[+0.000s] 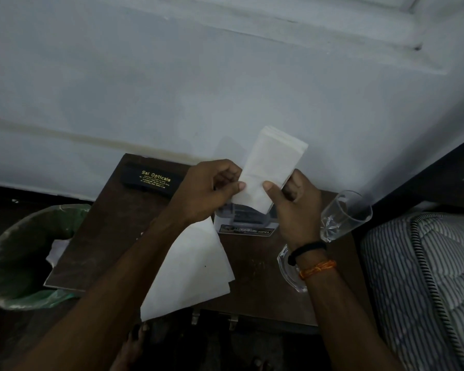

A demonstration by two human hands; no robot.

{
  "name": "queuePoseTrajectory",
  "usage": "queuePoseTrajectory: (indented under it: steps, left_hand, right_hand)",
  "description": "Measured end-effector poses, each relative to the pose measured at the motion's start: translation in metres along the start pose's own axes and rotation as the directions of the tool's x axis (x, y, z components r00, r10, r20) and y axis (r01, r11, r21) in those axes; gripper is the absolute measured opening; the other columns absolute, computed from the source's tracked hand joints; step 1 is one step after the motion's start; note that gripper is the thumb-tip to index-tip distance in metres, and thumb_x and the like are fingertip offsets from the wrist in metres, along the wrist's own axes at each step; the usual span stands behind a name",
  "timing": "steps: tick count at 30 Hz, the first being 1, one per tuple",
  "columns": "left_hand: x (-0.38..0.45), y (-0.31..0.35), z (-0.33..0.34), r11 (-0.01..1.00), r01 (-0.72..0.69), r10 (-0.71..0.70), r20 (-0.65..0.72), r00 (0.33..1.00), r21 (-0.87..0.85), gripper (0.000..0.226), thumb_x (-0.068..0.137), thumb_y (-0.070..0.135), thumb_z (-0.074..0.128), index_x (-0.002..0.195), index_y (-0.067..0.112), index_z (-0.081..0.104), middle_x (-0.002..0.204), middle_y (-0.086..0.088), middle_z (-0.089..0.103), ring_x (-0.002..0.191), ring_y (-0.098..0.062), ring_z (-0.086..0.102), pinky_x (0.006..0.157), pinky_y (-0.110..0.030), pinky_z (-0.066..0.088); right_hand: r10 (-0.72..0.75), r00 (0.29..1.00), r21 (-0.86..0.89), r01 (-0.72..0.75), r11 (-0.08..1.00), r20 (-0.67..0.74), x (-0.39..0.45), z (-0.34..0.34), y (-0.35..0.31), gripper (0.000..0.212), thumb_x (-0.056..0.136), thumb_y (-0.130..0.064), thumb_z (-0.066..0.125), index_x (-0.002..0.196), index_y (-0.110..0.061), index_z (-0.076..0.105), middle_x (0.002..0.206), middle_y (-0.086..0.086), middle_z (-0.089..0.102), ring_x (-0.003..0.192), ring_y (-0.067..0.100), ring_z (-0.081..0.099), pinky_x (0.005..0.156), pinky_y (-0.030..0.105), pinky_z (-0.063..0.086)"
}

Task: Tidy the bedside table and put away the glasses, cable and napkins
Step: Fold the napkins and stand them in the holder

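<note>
Both hands hold a folded stack of napkins (268, 167) up over the back edge of the table (252, 295). The left hand (209, 188) pinches its left side and the right hand (292, 207) pinches its right side. A black glasses case (152, 180) lies at the back left corner. One flat napkin (190, 266) lies near the front edge.

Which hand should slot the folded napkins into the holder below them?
Probably the right hand. It pinches the folded napkins at the lower edge, directly over the napkin holder, so it can steer them in. The left hand grips only their side edge and reaches across the table.
</note>
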State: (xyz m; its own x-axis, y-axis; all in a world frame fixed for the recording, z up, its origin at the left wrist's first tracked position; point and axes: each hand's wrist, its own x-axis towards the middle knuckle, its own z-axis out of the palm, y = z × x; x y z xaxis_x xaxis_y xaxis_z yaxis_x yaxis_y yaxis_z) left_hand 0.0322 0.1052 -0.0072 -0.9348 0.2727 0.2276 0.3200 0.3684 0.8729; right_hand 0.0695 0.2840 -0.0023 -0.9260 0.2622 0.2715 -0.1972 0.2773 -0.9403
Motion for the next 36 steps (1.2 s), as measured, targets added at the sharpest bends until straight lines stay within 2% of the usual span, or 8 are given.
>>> queuePoseTrajectory:
  steps: [4,7,12,14,18,24,31,36]
  left_hand:
    - [0.004,-0.006,0.003,1.0,-0.019,0.019,-0.061,0.998,-0.009,0.016,0.087,0.028,0.069,0.092,0.013,0.067,0.09,0.0,0.072,0.087,-0.017,0.07,0.076,-0.043,0.061]
    - [0.007,-0.005,0.005,0.998,-0.058,0.057,-0.114,0.992,-0.003,0.013,0.088,0.026,0.069,0.092,0.014,0.066,0.087,0.002,0.07,0.085,-0.015,0.069,0.076,-0.042,0.06]
    - [0.009,0.004,0.011,0.993,-0.109,0.097,-0.208,0.973,-0.051,0.025,0.087,0.019,0.071,0.098,0.01,0.051,0.086,-0.003,0.066,0.081,-0.017,0.068,0.074,-0.037,0.06]
    - [0.011,0.007,0.011,0.99,-0.136,0.127,-0.237,0.963,-0.025,0.028,0.087,0.017,0.071,0.094,0.011,0.045,0.084,-0.005,0.065,0.077,-0.016,0.068,0.072,-0.033,0.06]
    - [0.013,0.002,0.009,0.968,-0.212,0.235,-0.177,0.956,0.137,0.016,0.089,0.016,0.068,0.091,0.008,0.055,0.084,-0.005,0.064,0.078,-0.014,0.064,0.071,-0.029,0.056]
    - [0.015,-0.01,0.012,0.917,-0.297,0.326,-0.07,0.943,0.266,0.016,0.088,0.011,0.064,0.096,0.003,0.075,0.096,-0.009,0.071,0.088,-0.019,0.066,0.085,-0.029,0.055]
    - [0.017,-0.014,0.018,0.867,-0.294,0.346,-0.061,0.936,0.401,0.018,0.086,0.003,0.067,0.102,0.003,0.075,0.096,-0.011,0.068,0.083,-0.022,0.066,0.079,-0.027,0.054]
    - [0.016,-0.015,0.022,0.815,-0.32,0.375,-0.018,0.927,0.483,0.018,0.08,-0.003,0.071,0.098,-0.001,0.075,0.089,-0.014,0.067,0.076,-0.027,0.066,0.073,-0.03,0.057]
  right_hand:
    - [-0.009,0.999,-0.215,0.016,0.976,0.034,0.004,0.001,0.005,0.019,0.089,-0.023,0.069,0.106,-0.02,0.063,0.098,-0.011,0.07,0.092,0.005,0.068,0.076,0.022,0.057]
    - [0.01,0.999,-0.361,0.009,0.933,0.05,0.007,0.0,0.01,0.022,0.086,-0.022,0.072,0.104,-0.018,0.06,0.094,-0.004,0.072,0.086,0.009,0.067,0.076,0.026,0.057]
    - [-0.069,0.998,-0.425,0.059,0.904,-0.01,0.012,0.001,0.01,0.022,0.085,-0.018,0.075,0.102,-0.012,0.062,0.092,0.002,0.073,0.083,0.012,0.068,0.07,0.011,0.051]
    - [-0.104,0.993,-0.445,0.068,0.893,-0.057,0.013,0.003,0.01,0.019,0.084,-0.019,0.075,0.097,-0.011,0.064,0.089,0.001,0.073,0.081,0.012,0.068,0.07,0.015,0.055]
    - [-0.163,0.982,-0.494,0.097,0.864,-0.091,0.014,0.006,0.013,0.014,0.085,-0.021,0.074,0.086,-0.016,0.062,0.078,-0.006,0.068,0.073,0.013,0.067,0.069,0.034,0.06]
    - [-0.185,0.977,-0.522,0.103,0.847,-0.108,0.013,0.009,0.017,0.015,0.085,-0.019,0.074,0.083,-0.011,0.062,0.072,-0.007,0.062,0.068,0.012,0.063,0.068,0.029,0.056]
    - [-0.119,0.987,-0.486,0.054,0.872,-0.104,0.013,0.017,0.023,0.016,0.085,-0.021,0.075,0.083,-0.012,0.062,0.074,-0.01,0.061,0.071,0.008,0.062,0.068,0.022,0.052]
    - [-0.128,0.984,-0.526,0.042,0.849,-0.127,0.015,0.02,0.028,0.026,0.085,-0.022,0.075,0.074,-0.009,0.055,0.066,-0.001,0.063,0.063,0.016,0.06,0.06,0.032,0.053]
